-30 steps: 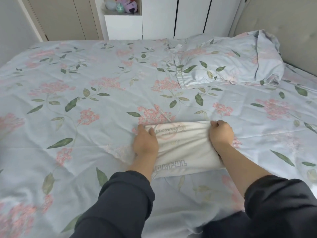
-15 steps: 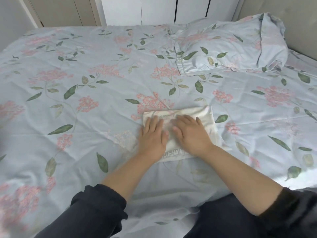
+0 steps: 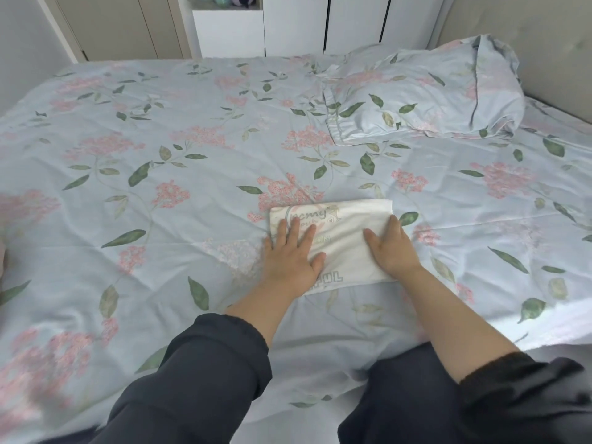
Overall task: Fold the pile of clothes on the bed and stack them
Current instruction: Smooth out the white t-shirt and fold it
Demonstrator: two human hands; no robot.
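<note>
A folded white garment with faint printed lettering lies flat on the floral bedspread, a little right of centre. My left hand presses on its left part with fingers straight and spread. My right hand lies flat on its right part, fingers straight. Neither hand grips the cloth. No other clothes show clearly in this view.
A pillow in the same floral fabric lies at the far right against a padded headboard. White wardrobe doors stand beyond the far edge of the bed. A pinkish blur sits at the left frame edge.
A second ago both hands gripped the garment's far edge. They then flattened close together on it, and now they have slid apart toward its left and right ends.
</note>
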